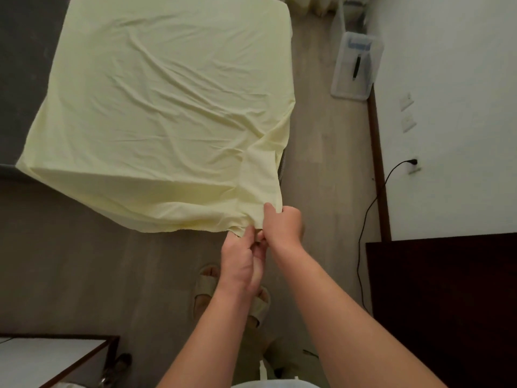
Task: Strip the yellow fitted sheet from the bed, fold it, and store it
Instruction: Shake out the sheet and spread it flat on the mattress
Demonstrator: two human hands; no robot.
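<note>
Both hands sit at the near right corner of the bed [283, 163], working the hem of the yellow fitted sheet [167, 102]. Right hand [282, 225] has its fingers curled and clamped on a bunch of corner fabric. Left hand [240, 259] is just below and touching it, fingers pinching the hem edge. The sheet covers the rest of the mattress, wrinkled; the near right corner looks already lifted off, with a strip of striped mattress side showing there.

Risks, as a judgement: the other three corners look hooked on, so a hard pull from here could strain the elastic or a seam, or drag the mattress. The grip is small and bunched, so fabric could slip out. Loose hem hangs near the sandalled feet [207, 287], a trip or dirt risk once more cloth drops to the floor [313, 135].

Room: pale wood-look floor, white wall right with sockets and a black cable [372, 208] running down. Clear plastic bin [355, 65] by the wall. Dark cabinet [442, 303] lower right. White-topped bench [53, 357] lower left.
</note>
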